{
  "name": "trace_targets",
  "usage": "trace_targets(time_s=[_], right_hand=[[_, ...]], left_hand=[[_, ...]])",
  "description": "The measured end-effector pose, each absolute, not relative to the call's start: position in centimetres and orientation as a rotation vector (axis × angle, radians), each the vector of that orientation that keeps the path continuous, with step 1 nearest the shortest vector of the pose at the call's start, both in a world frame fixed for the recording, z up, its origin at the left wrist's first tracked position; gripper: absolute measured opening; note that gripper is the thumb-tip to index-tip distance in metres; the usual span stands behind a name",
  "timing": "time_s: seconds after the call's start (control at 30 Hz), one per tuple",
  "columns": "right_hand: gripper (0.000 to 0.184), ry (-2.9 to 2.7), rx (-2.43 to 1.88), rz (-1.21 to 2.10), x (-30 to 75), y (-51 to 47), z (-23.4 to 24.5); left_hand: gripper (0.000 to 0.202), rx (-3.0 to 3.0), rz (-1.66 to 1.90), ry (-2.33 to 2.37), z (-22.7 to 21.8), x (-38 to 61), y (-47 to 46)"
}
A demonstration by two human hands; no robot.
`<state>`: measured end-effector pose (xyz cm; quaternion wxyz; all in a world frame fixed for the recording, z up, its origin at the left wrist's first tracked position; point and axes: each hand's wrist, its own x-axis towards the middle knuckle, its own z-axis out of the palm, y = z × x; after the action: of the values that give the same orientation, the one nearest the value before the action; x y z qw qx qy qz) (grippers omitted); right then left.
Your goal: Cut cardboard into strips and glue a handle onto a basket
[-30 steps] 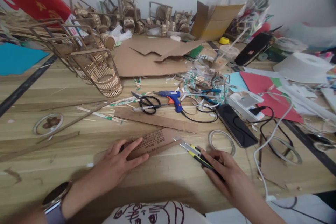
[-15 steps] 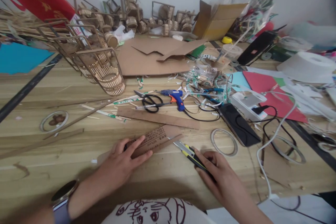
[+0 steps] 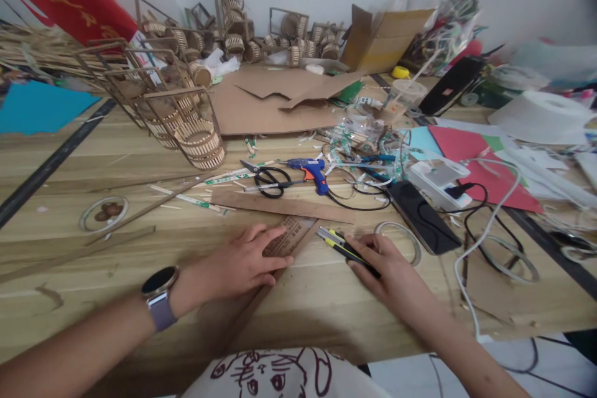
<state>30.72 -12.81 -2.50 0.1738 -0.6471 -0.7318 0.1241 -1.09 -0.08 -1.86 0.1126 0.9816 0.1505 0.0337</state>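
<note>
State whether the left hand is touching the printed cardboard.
Touching. The head view shows the left hand resting on the printed cardboard, with its spread fingers lying across the surface and covering part of it.

printed cardboard strip (image 3: 298,236) partly covered, blue sheet (image 3: 44,107) cropped left

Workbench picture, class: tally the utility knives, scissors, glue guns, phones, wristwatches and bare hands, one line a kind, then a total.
Utility knife: 1
Scissors: 1
Glue gun: 1
Phone: 1
Wristwatch: 1
Bare hands: 2 (left hand, right hand)
Total: 7
</note>
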Motion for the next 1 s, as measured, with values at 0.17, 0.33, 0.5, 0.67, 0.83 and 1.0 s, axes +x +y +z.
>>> trace_targets(time_s=[0.17,0.33,0.5,0.67,0.83,1.0], right_hand=[[0.039,-2.085,-1.825,0.362,30.6,-12.8,-2.2],[0.04,-2.09,-1.835,0.354,30.4,-12.7,-1.9],[0.042,-2.097,-1.831,0.371,30.5,-12.8,-1.9],[0.04,-2.117,-1.8,0.385,30.7,-13.6,-2.2],[0.04,-2.11,-1.816,0.367,30.2,-14.1,-2.3],[0.042,-2.116,-1.792,0.363,29.4,-14.9,-2.5]], left_hand=[[0.102,2.889,0.009,0.096,-0.2,2.5,3.6],[0.131,2.84,-0.224,-0.037,-0.1,6.4,4.8],[0.142,2.75,-0.261,-0.057,-1.1,6.9,5.6],[0.142,2.693,-0.34,-0.022,-1.4,6.7,6.1],[0.142,2.678,-0.322,-0.023,-1.3,6.9,6.1],[0.14,2.646,-0.327,-0.031,-1.4,6.9,6.3]])
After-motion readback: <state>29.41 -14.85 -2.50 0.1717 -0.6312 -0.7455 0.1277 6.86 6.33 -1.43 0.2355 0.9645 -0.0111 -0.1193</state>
